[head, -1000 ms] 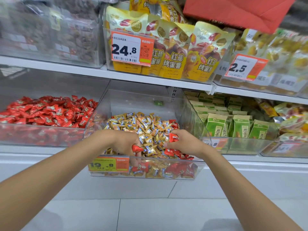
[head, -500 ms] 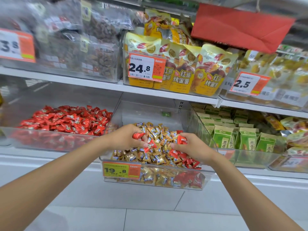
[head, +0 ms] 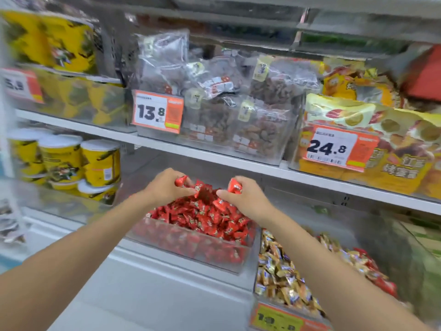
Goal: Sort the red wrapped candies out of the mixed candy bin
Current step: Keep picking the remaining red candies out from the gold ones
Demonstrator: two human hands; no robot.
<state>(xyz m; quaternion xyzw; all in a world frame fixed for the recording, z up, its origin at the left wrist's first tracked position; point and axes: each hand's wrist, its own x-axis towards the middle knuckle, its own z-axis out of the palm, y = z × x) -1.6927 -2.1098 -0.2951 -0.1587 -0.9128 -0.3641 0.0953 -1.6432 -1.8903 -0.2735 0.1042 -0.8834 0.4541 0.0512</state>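
1. Hovering over the red bin [head: 191,253] at centre frame: both hands, side by side, just above its pile of red candies [head: 202,218].
2. Left hand [head: 164,189]: fingers curled, pinching one red candy [head: 181,181] at the fingertips. The wrapper pokes out toward the upper right of the hand.
3. Right hand [head: 245,201]: also curled, gripping a second red candy [head: 235,186] that shows above the knuckles. Whether either palm hides more pieces cannot be told.
4. Key relation: both held candies sit directly above the pile and, from this view, inside the bin's walls. Release looks like a straight drop, with no sideways reach needed.
5. Wrapper long axis: too blurred to read with confidence.
6. Mixed bin [head: 257,271]: lower right of the frame, just beside the red bin, under the right forearm. Gold-wrapped candies [head: 281,278] dominate, and a few stray red pieces [head: 387,286] show along its right side.
7. Judgement: the right hand is nearer the mixed bin for the next pick. The left would have to cross over the red bin to reach it.
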